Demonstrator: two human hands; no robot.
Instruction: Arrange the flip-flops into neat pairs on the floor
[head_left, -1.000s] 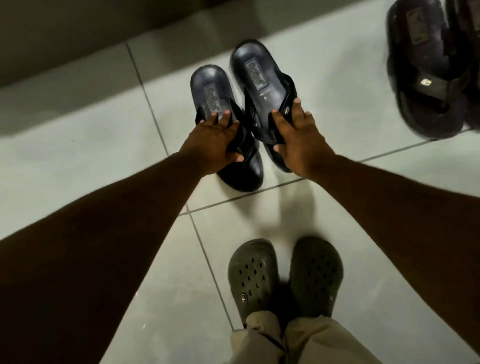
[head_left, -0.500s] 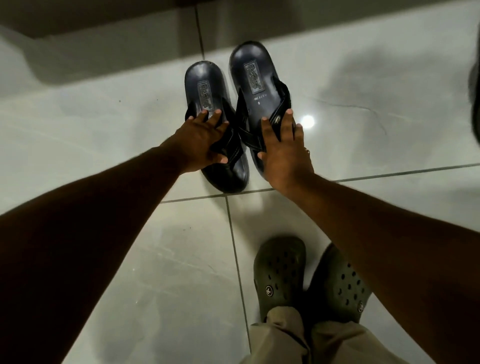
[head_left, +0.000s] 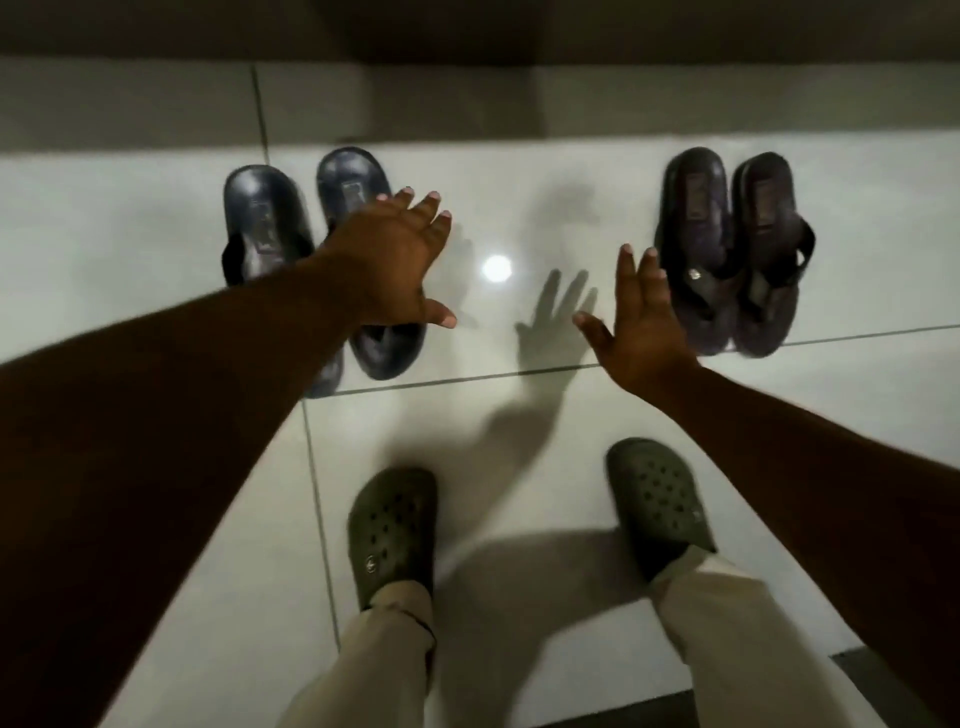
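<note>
At the far left a glossy blue-black pair of moulded flip-flops (head_left: 311, 249) lay side by side on the pale glossy tiled floor (head_left: 156, 291), heels away from the person, the two soles just beside each other. The left forearm crossed over the nearer ends of both, so their toe ends were partly hidden. The left hand (head_left: 400, 260) was stretched forward above the right-hand shoe of that pair, palm down, wrist straight, fingers (head_left: 431, 213) spread and empty, the thumb pointing out to the right; whether the palm touched the strap beneath could not be told, as the picture was blurred there.

Past the thumb came bare tile with a bright spot of reflected light (head_left: 497, 268) and the shadow of a spread hand (head_left: 556, 322).

The right hand (head_left: 641, 322) was raised over the floor, wrist bent back, fingers pointing away and fanned apart, thumb out to the left, gripping nothing. Just beyond its outer fingers lay a dark purple-brown pair of strapped flip-flops (head_left: 732, 249), also side by side and touching along their inner edges, apart from the hand.

Nearer the person, below both wrists, stood two olive-green perforated clogs (head_left: 392, 530) set well apart, under beige trouser legs (head_left: 384, 665).
</note>
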